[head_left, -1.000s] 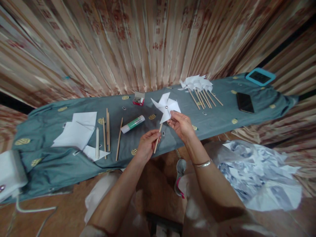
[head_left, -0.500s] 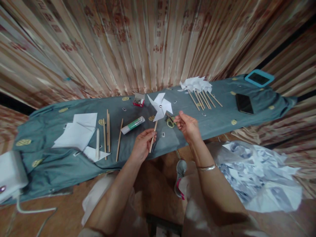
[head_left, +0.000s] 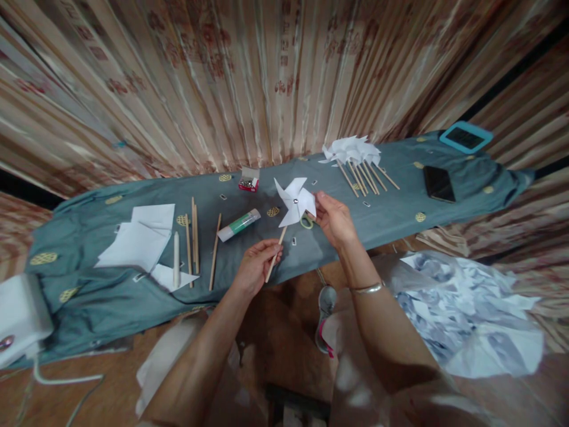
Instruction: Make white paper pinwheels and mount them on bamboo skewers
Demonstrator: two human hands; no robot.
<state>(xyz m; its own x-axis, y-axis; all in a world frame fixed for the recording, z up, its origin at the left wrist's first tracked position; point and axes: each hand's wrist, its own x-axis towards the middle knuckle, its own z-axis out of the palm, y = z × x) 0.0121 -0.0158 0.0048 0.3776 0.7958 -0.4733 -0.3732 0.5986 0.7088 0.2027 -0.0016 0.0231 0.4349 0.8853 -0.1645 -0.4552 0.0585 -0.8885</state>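
Observation:
My left hand (head_left: 255,265) is closed round the wooden stick of a white paper pinwheel (head_left: 294,201), which stands tilted above the grey-blue cloth on the table (head_left: 89,290). A silver pin shows at the pinwheel's centre. My right hand (head_left: 334,219) is at the pinwheel's right blade, fingers pinched on its edge. Green-handled scissors (head_left: 306,222) lie on the cloth just under my right hand.
A glue stick (head_left: 239,224), several loose wooden sticks (head_left: 194,240), white paper sheets (head_left: 137,240) and a small red box of pins (head_left: 249,179) lie left. Finished pinwheels (head_left: 355,157), a dark phone (head_left: 438,184) and a teal-framed device (head_left: 466,137) lie right. Crumpled paper (head_left: 466,314) fills a bag by my knee.
My right hand had pulled away from the pinwheel half a second ago and is back on its right blade. The pinwheel shifted slightly right and lower in my left hand.

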